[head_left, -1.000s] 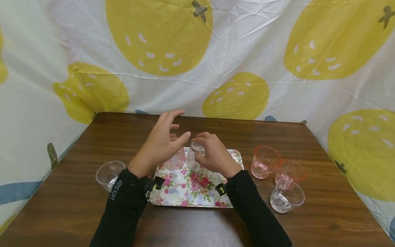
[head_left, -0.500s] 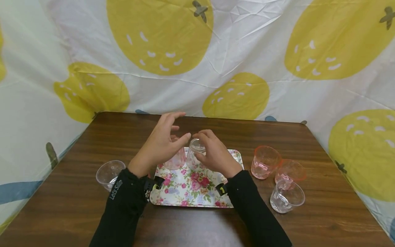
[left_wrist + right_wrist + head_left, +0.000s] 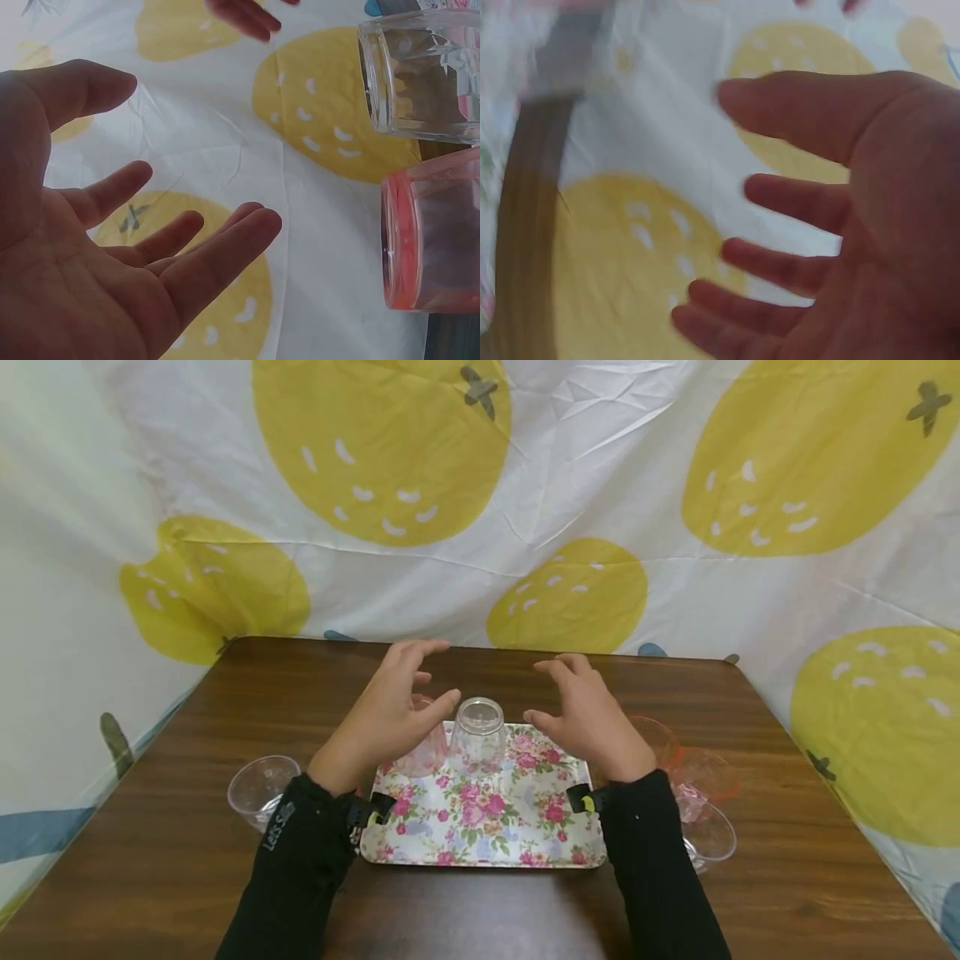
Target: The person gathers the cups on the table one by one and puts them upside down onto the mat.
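Two tumblers stand upside down side by side at the back of a floral tray in the head view. The clear glass is in full sight, while the pink glass is partly covered by my left hand. That hand hovers over the pink glass with relaxed, spread fingers and holds nothing. Above the tray's right side, my right hand is apart from the clear glass, its fingers loosely bent around nothing. The left wrist view shows the bases of the pink glass and clear glass.
Left of the tray, an upright clear glass stands on the brown table. Two orange-rimmed pink glasses and another clear glass are on the right, partly behind my right arm. A lemon-print cloth hangs behind.
My right hand has let go of the upside-down clear glass and moved to the right, leaving the glass on the tray. The left hand has stayed nearly still.
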Demonstrator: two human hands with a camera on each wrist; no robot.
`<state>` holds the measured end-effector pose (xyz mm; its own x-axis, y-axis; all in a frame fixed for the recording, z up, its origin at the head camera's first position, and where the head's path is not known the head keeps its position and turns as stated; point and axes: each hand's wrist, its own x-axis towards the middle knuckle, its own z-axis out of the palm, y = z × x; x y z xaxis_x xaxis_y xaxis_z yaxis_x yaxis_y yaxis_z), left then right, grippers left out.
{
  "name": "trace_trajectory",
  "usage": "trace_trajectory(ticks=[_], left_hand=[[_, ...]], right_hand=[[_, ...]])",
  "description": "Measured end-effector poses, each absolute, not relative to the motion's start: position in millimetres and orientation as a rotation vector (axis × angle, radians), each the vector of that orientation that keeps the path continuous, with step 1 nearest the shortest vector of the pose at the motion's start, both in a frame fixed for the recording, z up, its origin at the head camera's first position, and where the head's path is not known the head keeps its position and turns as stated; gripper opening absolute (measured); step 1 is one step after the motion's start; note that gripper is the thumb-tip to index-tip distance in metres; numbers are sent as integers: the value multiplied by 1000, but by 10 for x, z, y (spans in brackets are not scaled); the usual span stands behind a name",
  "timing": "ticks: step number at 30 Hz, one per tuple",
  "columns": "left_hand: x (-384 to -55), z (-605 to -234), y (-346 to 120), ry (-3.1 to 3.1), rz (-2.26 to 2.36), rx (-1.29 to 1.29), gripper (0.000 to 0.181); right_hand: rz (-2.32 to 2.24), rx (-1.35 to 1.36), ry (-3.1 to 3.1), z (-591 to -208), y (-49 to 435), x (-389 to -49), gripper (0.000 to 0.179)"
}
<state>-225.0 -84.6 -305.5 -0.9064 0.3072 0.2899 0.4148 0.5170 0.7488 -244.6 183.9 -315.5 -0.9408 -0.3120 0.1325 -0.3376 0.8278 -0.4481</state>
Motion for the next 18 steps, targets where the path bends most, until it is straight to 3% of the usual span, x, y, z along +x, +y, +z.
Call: trace_trajectory(ticks=[9, 18], left_hand=[[-2240, -3046, -843, -2661, -1328, -613, 63], [-2233, -3059, -862, -2673, -1327, -609, 65]], right_hand=[[709, 253, -3162, -2939, 2503, -2327, 74], [830, 105, -3336, -2998, 2796, -2354, 86]])
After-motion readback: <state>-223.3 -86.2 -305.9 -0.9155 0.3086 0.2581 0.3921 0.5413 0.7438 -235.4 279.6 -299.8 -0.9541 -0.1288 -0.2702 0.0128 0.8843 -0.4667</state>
